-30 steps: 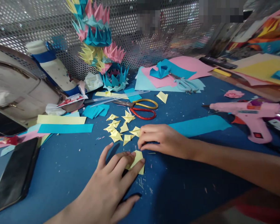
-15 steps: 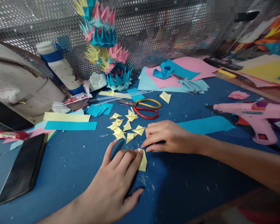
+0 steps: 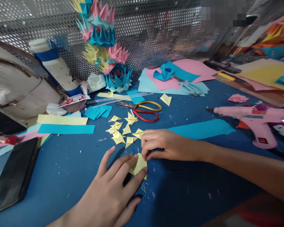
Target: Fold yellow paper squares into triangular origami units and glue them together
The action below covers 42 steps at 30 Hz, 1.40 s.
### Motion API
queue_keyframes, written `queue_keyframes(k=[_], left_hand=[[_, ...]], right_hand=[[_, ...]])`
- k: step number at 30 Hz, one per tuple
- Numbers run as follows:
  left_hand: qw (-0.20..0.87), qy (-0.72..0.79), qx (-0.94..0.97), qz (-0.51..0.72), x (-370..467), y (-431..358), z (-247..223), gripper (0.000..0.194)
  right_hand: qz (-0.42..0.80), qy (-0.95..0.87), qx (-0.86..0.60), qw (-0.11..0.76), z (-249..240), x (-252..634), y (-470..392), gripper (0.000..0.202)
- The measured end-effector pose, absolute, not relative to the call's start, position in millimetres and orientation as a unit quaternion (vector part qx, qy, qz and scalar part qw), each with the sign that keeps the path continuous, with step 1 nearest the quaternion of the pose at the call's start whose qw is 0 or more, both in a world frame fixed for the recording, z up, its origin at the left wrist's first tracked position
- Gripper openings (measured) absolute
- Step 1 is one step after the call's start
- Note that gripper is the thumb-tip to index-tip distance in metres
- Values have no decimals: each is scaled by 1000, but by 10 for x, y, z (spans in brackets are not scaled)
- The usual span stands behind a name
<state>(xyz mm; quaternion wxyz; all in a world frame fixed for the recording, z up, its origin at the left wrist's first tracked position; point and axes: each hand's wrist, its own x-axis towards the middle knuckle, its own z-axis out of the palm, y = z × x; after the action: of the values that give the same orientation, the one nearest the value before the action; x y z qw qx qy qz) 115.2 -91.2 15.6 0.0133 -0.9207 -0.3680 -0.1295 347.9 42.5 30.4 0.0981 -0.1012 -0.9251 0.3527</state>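
A small yellow paper piece [image 3: 140, 164] lies on the blue tabletop between my hands. My left hand [image 3: 113, 186] has its fingers spread, with fingertips resting on the paper's left and lower parts. At the paper's upper right edge, my right hand [image 3: 159, 145] has its fingers curled together, and their tips touch the paper. Whether they pinch it is hard to see. Just beyond sits a cluster of folded yellow pieces [image 3: 118, 137].
Scissors [image 3: 139, 108] with red and yellow handles lie past the cluster. A blue strip [image 3: 203, 129] and pink glue gun [image 3: 248, 116] are at right. Left are two strips, a phone [image 3: 14, 173] and a bottle [image 3: 53, 64]. Behind stands a paper tower [image 3: 103, 37].
The yellow paper shows more of its surface and sits at a different angle. My left fingers have spread across it, and my right fingertips have moved down to its edge. The view has shifted slightly.
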Motion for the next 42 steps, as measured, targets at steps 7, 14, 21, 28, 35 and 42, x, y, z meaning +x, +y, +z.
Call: queue_keyframes(k=[7,14,21,28,35,42], left_hand=[[8,-372,-919,-134,1169,-890,151,44],[25,-371,-918,-138,1165,-900,131,45],[31,-373,-916,-142,1178,-913,126,44],[16,-373,-917,-137,1167,-883,154,43],[-1,-376,-915,-143,1161,-887,146,44],[4,-375,-916,-141,1164,-888,147,47]], right_hand=[[356,-920,-128,99,277,3445,406,13],[331,-922,-173,106,233,3408,322,18],[302,-932,-166,115,220,3401,291,20],[281,-940,-153,119,209,3399,295,22],[282,-941,-144,119,217,3404,302,24],[285,-940,-147,118,210,3402,307,26]])
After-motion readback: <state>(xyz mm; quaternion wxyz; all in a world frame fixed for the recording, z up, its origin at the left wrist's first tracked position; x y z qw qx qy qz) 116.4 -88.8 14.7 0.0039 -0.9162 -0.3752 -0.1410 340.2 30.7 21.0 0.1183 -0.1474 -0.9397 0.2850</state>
